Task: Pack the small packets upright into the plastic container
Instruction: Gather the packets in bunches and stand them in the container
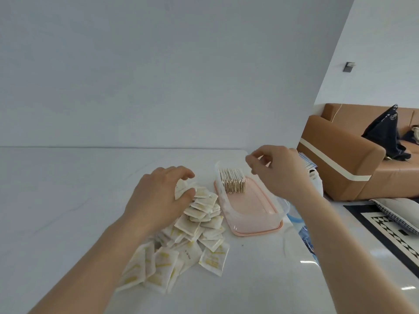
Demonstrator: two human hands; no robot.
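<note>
Head view: both hands over a white bench [68, 200], packets piled left, container right.

Left hand [156, 198] sits on the far end of the loose packet pile [192, 232], fingers [186, 193] curled and pinching one packet [181, 189] at the heap's top. Right hand [278, 171] hovers above the far end of the clear plastic container [260, 214]; thumb and forefinger are pinched together, whether on anything I cannot tell. Below those fingers, a row of upright packets [233, 181] fills the container's far end; its near half is bare. Container rests on a pink lid [256, 232], just right of the pile. Bench edge runs close past the container's right side; open bench lies left of the left hand. Beyond the edge: a brown sofa [344, 159] and a patterned rug [390, 236].
</note>
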